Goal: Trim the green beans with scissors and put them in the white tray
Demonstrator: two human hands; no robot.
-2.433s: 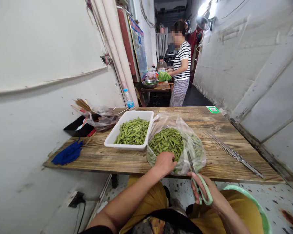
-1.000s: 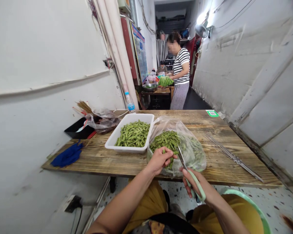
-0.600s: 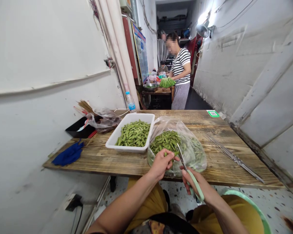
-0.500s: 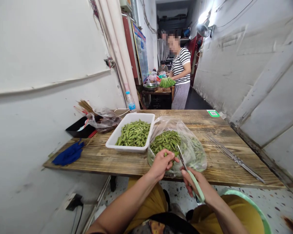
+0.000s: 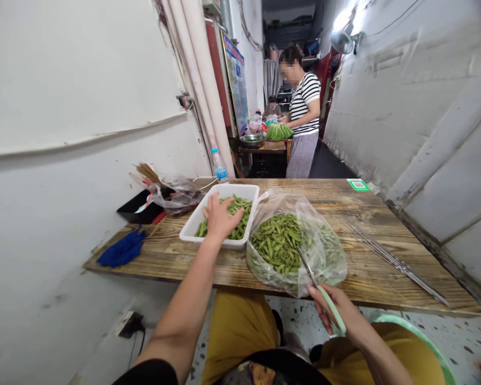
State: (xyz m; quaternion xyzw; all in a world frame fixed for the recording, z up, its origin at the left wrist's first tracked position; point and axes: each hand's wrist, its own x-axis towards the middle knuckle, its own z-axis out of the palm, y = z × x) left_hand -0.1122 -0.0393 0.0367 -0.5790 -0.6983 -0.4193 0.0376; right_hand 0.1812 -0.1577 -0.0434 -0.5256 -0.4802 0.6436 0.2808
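Note:
My left hand point(image 5: 220, 216) is over the white plastic tub point(image 5: 185, 231), its fingers spread above the green soybean pods point(image 5: 240, 206) inside. No pod shows in its grasp. In my right hand point(image 5: 331, 305) is a pair of scissors point(image 5: 332, 310) with pale green handles. The blades point up and left over the clear plastic bag point(image 5: 324, 256). More soybean pods point(image 5: 274, 243) fill the bag's open left side, while its right part covers others. Bag and tub stand side by side on the wooden table point(image 5: 224, 275).
Metal skewers point(image 5: 401, 262) lie at the table's right. A blue cloth point(image 5: 122, 248), a black box point(image 5: 138, 208) and a water bottle point(image 5: 220, 168) are at the left. A person in a striped top point(image 5: 304, 104) stands beyond, near green stalks point(image 5: 278, 131). A green-rimmed bucket point(image 5: 433, 342) is below right.
My left hand has moved from the bag, where it was pinching a pod near the scissor tips, leftward to the tub, and its fingers have opened. My right hand still holds the scissors.

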